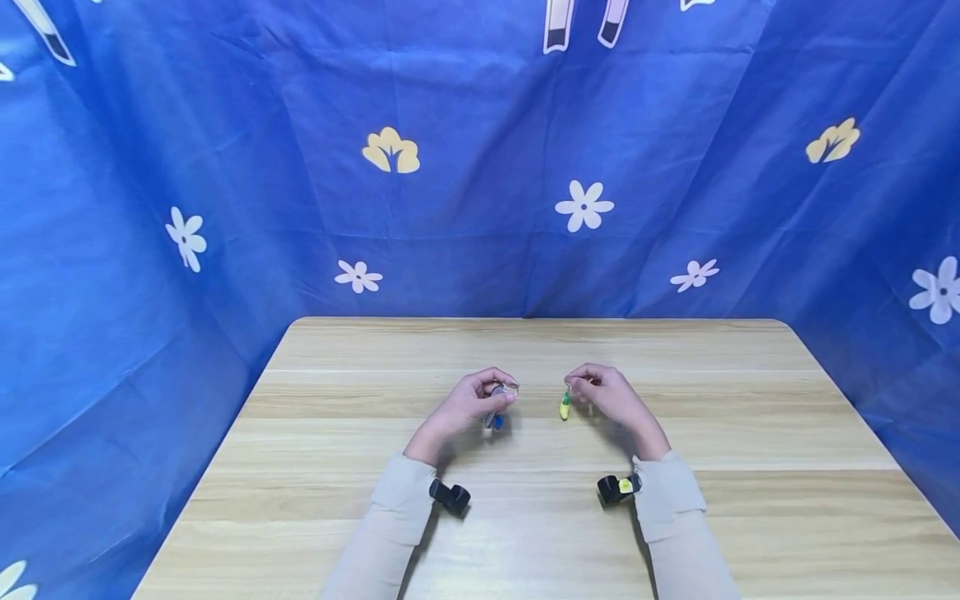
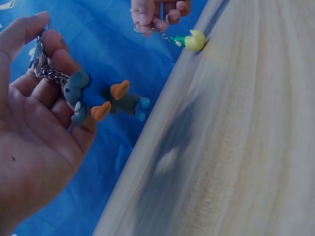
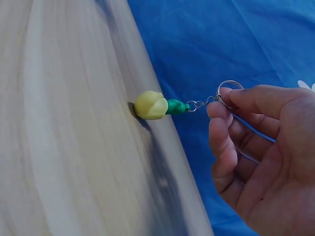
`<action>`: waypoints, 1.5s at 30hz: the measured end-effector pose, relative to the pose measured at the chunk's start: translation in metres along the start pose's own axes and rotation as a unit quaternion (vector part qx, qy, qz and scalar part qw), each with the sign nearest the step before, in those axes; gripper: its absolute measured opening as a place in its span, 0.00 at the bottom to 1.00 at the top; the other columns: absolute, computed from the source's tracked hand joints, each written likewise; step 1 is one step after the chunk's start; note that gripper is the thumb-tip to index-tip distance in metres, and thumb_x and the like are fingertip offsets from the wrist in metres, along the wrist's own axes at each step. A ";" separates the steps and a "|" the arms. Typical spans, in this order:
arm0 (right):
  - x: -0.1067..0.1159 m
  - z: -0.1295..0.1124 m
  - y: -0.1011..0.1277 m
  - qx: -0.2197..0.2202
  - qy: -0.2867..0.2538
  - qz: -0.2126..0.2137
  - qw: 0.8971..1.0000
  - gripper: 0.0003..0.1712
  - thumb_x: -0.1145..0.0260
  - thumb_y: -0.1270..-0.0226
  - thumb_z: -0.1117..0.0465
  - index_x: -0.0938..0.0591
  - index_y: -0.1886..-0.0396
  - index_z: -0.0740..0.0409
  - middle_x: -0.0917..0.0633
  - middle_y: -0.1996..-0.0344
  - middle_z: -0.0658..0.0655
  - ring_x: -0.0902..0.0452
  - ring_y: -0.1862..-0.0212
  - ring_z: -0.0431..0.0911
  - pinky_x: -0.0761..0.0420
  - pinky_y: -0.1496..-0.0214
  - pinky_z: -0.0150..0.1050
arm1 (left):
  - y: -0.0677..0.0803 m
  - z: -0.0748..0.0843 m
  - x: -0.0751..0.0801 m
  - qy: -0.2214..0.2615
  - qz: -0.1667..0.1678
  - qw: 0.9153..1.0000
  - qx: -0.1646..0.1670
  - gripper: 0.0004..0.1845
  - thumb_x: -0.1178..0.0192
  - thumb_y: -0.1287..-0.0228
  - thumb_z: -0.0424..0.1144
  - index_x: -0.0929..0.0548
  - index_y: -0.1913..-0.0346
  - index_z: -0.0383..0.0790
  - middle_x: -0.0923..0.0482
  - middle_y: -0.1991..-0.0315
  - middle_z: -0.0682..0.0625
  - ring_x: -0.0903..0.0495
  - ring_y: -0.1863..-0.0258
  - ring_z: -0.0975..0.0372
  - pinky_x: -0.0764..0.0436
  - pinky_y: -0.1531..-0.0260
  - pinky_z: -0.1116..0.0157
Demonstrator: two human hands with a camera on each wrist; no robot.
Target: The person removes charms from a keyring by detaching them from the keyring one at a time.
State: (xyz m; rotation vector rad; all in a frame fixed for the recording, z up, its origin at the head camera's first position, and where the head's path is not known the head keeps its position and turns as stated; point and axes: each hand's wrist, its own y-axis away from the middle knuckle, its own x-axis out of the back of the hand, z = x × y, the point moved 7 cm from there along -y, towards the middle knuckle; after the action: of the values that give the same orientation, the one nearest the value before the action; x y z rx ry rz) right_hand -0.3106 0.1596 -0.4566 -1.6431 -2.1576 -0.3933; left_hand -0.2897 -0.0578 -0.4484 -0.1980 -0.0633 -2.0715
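My left hand (image 1: 471, 400) pinches the metal ring of a keychain with a grey and blue figure (image 2: 76, 91). In the left wrist view this figure shows orange parts and light-blue ends, and hangs by a short chain beside the fingers. Opposite, my right hand (image 1: 613, 398) pinches the split ring (image 3: 229, 82) of a second keychain between thumb and forefinger. Its charm, a yellow bulb-shaped piece (image 3: 151, 105) with a green top (image 3: 175, 106), dangles on a short chain close over the table. A gap separates the two hands.
Both hands are above a light wood-grain table (image 1: 525, 533). A blue curtain (image 1: 480, 208) with white flowers and yellow shapes hangs behind and at the sides. Black wrist cameras (image 1: 453, 500) are strapped over the pale sleeves (image 1: 667, 500).
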 end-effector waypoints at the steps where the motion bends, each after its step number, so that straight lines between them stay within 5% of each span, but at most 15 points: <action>1: 0.000 0.001 -0.002 0.001 -0.001 -0.001 1.000 0.14 0.41 0.30 0.60 0.18 0.53 0.66 0.17 0.69 0.65 0.23 0.68 0.51 0.21 0.72 0.41 | 0.000 0.000 0.000 0.000 0.000 1.000 0.000 0.16 0.41 0.36 0.34 0.24 0.48 0.29 0.26 0.78 0.60 0.29 0.79 0.69 0.28 0.76 0.73; 10: -0.002 0.008 -0.012 -0.011 0.000 -0.002 1.000 0.13 0.41 0.30 0.61 0.18 0.54 0.65 0.17 0.73 0.59 0.25 0.72 0.44 0.25 0.74 0.34 | 0.001 0.000 0.000 0.005 -0.010 1.000 0.009 0.17 0.40 0.36 0.37 0.25 0.47 0.31 0.26 0.78 0.59 0.30 0.81 0.69 0.30 0.80 0.73; 17: -0.006 0.013 -0.012 -0.027 -0.020 -0.012 0.999 0.15 0.45 0.28 0.66 0.21 0.51 0.72 0.17 0.64 0.71 0.23 0.71 0.47 0.25 0.74 0.35 | 0.001 0.001 0.000 0.006 -0.008 1.000 0.016 0.17 0.40 0.36 0.36 0.25 0.47 0.30 0.24 0.76 0.58 0.28 0.79 0.69 0.28 0.78 0.73; 24: -0.006 0.025 -0.015 -0.046 -0.032 -0.001 0.998 0.15 0.46 0.28 0.65 0.22 0.49 0.70 0.16 0.63 0.65 0.24 0.74 0.41 0.25 0.73 0.32 | 0.001 -0.001 0.001 -0.005 -0.007 1.000 0.025 0.17 0.40 0.36 0.36 0.23 0.46 0.31 0.22 0.71 0.53 0.27 0.76 0.69 0.27 0.76 0.74; 33: -0.003 0.032 -0.014 -0.069 -0.060 0.017 0.996 0.17 0.47 0.28 0.66 0.24 0.45 0.71 0.17 0.59 0.67 0.23 0.71 0.41 0.20 0.67 0.32 | 0.003 0.000 0.001 -0.024 -0.018 0.999 0.029 0.19 0.40 0.35 0.37 0.22 0.43 0.33 0.24 0.70 0.58 0.27 0.74 0.68 0.26 0.74 0.74; 45: -0.001 0.026 0.002 -0.073 -0.100 0.048 0.991 0.19 0.48 0.28 0.67 0.26 0.43 0.72 0.18 0.56 0.71 0.20 0.66 0.42 0.20 0.65 0.30 | 0.004 0.002 -0.003 -0.018 -0.030 0.999 0.026 0.19 0.41 0.36 0.31 0.23 0.42 0.32 0.21 0.65 0.53 0.24 0.69 0.66 0.23 0.70 0.73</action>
State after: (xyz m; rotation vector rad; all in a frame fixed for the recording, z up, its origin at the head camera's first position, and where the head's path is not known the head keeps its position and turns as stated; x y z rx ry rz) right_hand -0.3122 0.1712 -0.4797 -1.9330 -2.2268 -0.3805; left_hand -0.2845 -0.0570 -0.4475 -0.2036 -0.1457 -2.1237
